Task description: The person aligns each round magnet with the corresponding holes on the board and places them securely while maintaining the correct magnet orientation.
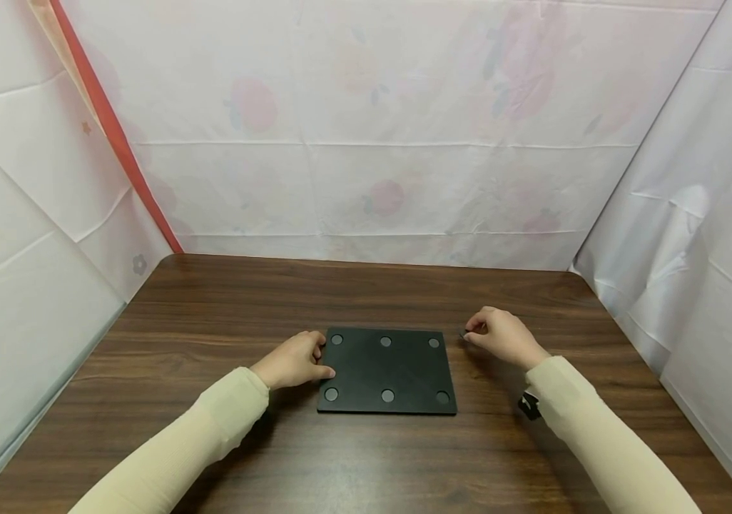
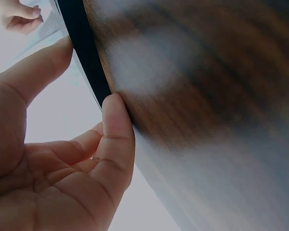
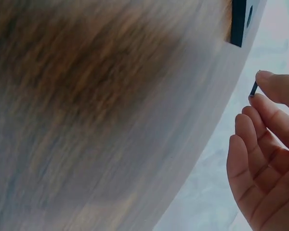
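Observation:
A black rectangular board [image 1: 398, 371] lies flat on the table, with several round grey spots near its edges. The spot at its near right corner looks darker than the others. At the board's left edge, my left hand [image 1: 292, 360] holds it, thumb on the top face and fingers along the side; the left wrist view shows thumb and fingertips against the dark edge. Off the far right corner, my right hand [image 1: 501, 335] pinches a small thin dark piece [image 3: 254, 89] between thumb and index finger, apart from the board. That piece appears edge-on, so its full outline is hidden.
The brown wood-grain table [image 1: 366, 464] has rounded far corners. Pale printed cloth [image 1: 366, 178] hangs behind it, with white cloth at both sides and a red strip [image 1: 115, 135] on the left. A small black-and-white item [image 1: 529, 405] shows under the right sleeve.

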Tool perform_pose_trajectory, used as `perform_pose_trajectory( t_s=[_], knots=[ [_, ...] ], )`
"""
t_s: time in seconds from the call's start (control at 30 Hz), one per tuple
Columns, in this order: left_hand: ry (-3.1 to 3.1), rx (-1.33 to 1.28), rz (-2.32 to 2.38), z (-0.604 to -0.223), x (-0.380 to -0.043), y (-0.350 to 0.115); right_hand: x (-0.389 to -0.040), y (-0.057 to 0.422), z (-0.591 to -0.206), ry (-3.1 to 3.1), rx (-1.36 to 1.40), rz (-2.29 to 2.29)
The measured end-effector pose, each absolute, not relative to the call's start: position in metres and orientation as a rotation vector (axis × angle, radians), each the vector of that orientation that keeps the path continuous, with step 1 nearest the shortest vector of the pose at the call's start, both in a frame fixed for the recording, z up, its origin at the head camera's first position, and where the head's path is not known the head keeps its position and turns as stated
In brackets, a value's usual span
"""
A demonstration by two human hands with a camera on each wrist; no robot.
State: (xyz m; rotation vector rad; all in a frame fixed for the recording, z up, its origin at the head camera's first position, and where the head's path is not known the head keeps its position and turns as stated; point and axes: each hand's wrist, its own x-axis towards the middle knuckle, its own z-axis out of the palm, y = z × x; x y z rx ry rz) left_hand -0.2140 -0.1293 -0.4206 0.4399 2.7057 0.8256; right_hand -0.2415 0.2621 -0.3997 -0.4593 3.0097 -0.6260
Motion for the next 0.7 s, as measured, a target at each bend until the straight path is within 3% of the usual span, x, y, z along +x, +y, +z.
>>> perform_pose_trajectory(
  t_s=[0.7],
  knots=[
    [2.696,0.428,0.833,-0.417,-0.210,-0.128,-0.202,0.241,-0.389,3.035,-0.765,-0.686]
  ],
)
